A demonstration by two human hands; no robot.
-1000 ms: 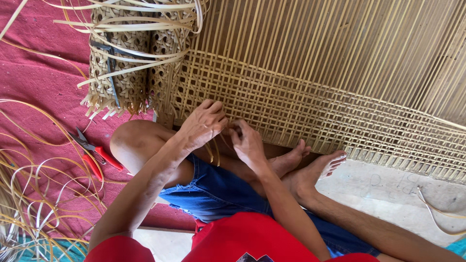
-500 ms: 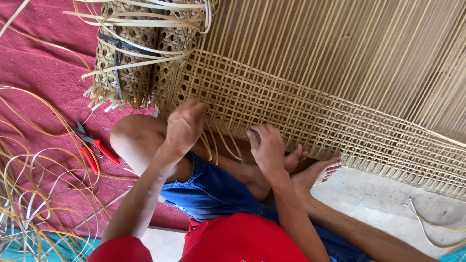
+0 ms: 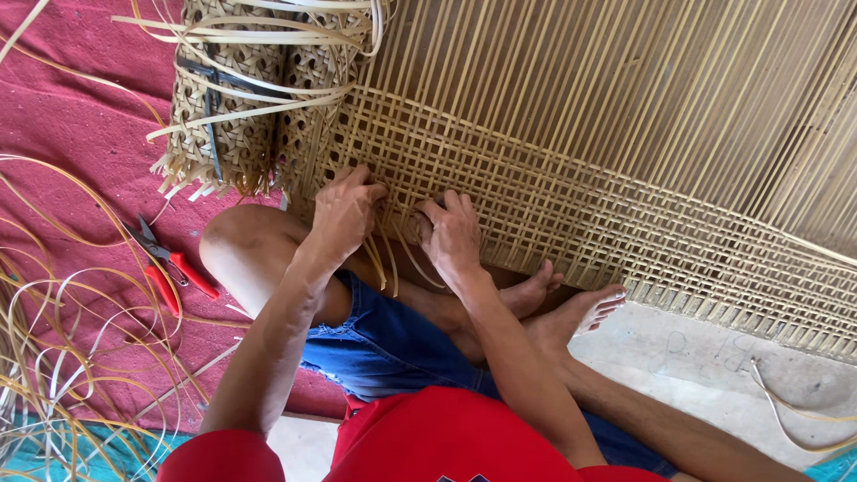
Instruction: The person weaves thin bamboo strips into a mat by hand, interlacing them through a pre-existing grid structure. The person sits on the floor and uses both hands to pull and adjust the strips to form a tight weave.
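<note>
I sit cross-legged at the near edge of a wide woven cane mat [image 3: 571, 196], an open square lattice of pale strips. My left hand [image 3: 344, 212] rests on the mat's left near corner, fingers curled down onto the weave. My right hand [image 3: 453, 234] lies just to its right, fingers bent and pinching at the lattice edge. Loose cane strips [image 3: 388, 259] hang from the edge between both hands, over my thigh. Whether either hand grips a strip is hard to tell.
A rolled bundle of woven cane [image 3: 245, 98] tied with dark bands lies at the top left. Red-handled cutters [image 3: 170, 268] lie on the red cloth [image 3: 71, 116] left of my knee. Loose cane strands [image 3: 54, 357] curl at the lower left. My bare feet [image 3: 571, 308] rest below the mat.
Both hands drew apart half a second ago, the right dropping lower, and have come back together at the mat's edge. The view has shifted slightly.
</note>
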